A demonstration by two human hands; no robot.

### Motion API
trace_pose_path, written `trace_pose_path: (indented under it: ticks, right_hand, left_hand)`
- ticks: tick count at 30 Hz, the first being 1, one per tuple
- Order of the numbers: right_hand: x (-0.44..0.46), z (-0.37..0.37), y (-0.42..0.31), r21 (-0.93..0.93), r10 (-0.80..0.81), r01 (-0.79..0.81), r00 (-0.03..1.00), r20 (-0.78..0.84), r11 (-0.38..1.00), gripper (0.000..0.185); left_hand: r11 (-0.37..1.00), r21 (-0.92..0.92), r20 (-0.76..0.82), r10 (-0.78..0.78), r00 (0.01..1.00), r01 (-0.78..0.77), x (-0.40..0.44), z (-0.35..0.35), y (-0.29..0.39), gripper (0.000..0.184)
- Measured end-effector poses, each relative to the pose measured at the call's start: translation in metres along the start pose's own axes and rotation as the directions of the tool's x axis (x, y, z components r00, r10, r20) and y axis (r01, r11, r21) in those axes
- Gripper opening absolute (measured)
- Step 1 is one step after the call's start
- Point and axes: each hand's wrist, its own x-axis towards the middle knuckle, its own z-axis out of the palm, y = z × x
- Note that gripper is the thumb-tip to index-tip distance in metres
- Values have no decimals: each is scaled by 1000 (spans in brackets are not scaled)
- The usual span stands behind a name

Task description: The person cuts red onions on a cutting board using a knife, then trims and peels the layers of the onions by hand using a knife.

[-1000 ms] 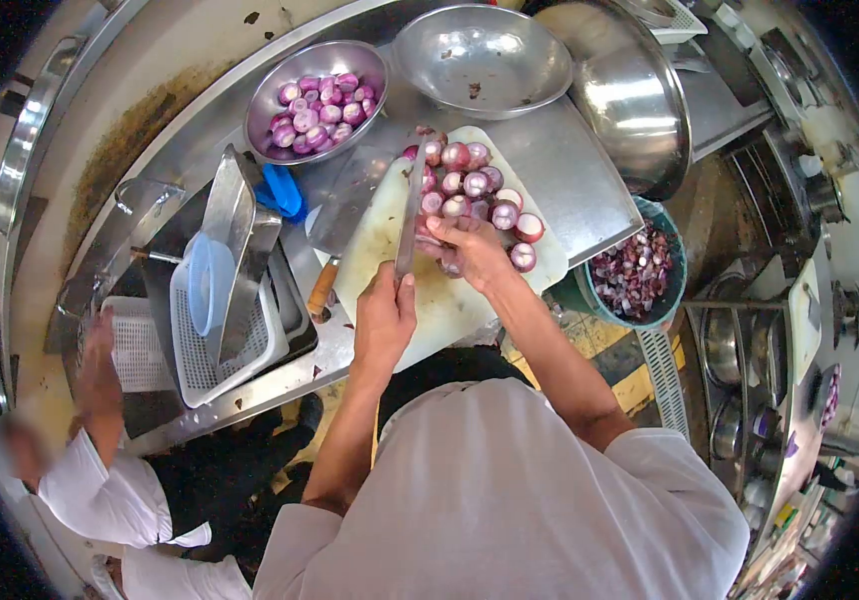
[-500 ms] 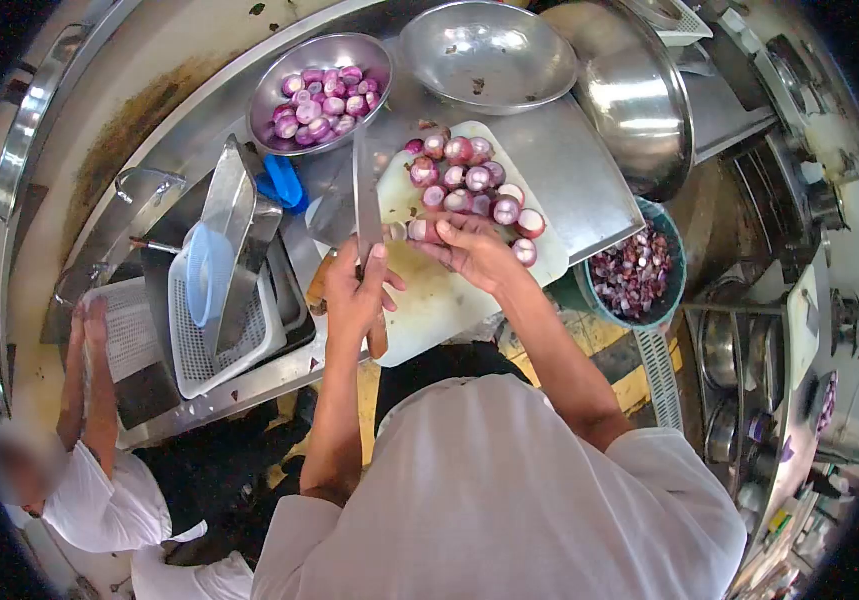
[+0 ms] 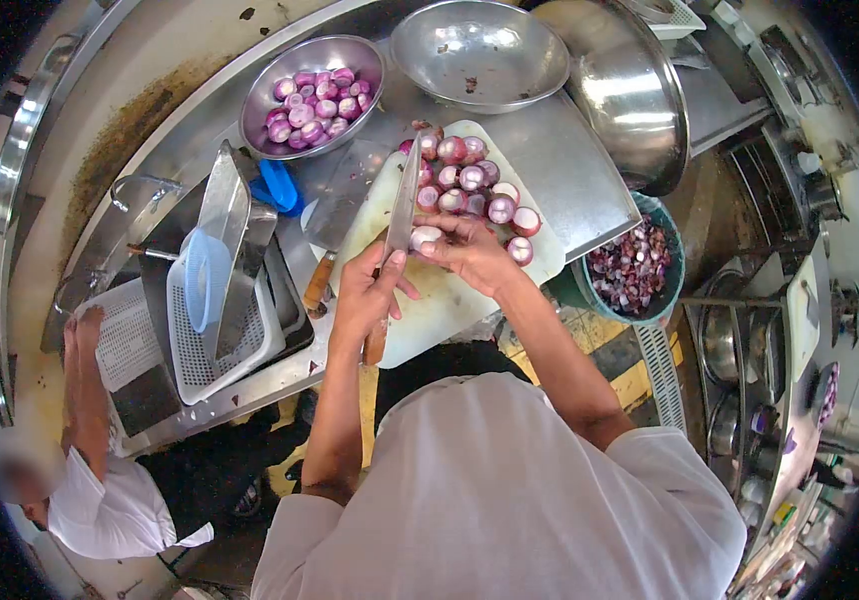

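Knife with a long, broad steel blade and brown wooden handle (image 3: 405, 210) is gripped in the left hand (image 3: 362, 292), thumb and fingers pinching near the blade's base; the blade points away from the body. The right hand (image 3: 472, 252) pinches a pale, round onion (image 3: 426, 238) between thumb and fingers, just beside the blade; contact between the two cannot be told. Both hands are positioned over a white, stained cutting board (image 3: 450, 305). Trimmed, red-purple round onions (image 3: 471, 178) lie grouped on its far right part. A round stainless-steel bowl (image 3: 265, 95), beyond the board's far left corner, contains peeled purple onions (image 3: 326, 108).
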Motion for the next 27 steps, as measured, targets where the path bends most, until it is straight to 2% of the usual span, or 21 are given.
trace_pose_path:
  ticks: [4,10,11,12,13,14,16,20,22,25,27]
  right_hand:
    - [0,-2,-1,-145,-2,-8,997,-71,989,51]
    - [-1,-7,-3,-344,-34,15,998,-49,939,45]
    - [-3,-8,-4,-344,-33,14,998,-48,939,45]
    - [-5,-4,-10,-265,28,-27,1000,-1,964,45]
    - [-7,-2,-13,-186,84,-74,995,50,980,46]
    - [-7,-1,-11,-187,85,-74,995,50,980,46]
    - [-5,2,-8,-45,87,-86,996,33,995,44]
    - [1,8,-2,-60,53,-53,999,-8,997,48]
    - [8,2,5,-374,20,-33,999,-37,927,52]
    - [8,-3,7,-287,43,-53,998,-40,957,50]
    - [8,-5,8,-238,57,-62,998,-31,969,49]
  left_hand:
    - [1000,-14,16,18,1000,-18,1,2,0,35]
    - [993,110,-53,54,997,-47,3,3,-4,30]
    - [994,113,-95,21,995,-11,4,-1,-5,29]
    - [993,114,-137,-11,991,27,5,-4,-7,28]
    - [993,113,-138,-12,990,28,4,-6,-9,28]
    - [993,119,-146,2,989,15,4,-8,-13,28]
    - [992,125,-153,17,988,3,3,-7,-12,27]
    - [994,107,-209,54,976,-32,2,-2,-13,26]
    - [991,122,-213,72,974,-46,2,-1,-17,25]
    - [995,95,-299,28,954,1,3,-5,-25,20]
    - [989,149,-347,28,938,25,3,-15,-31,19]
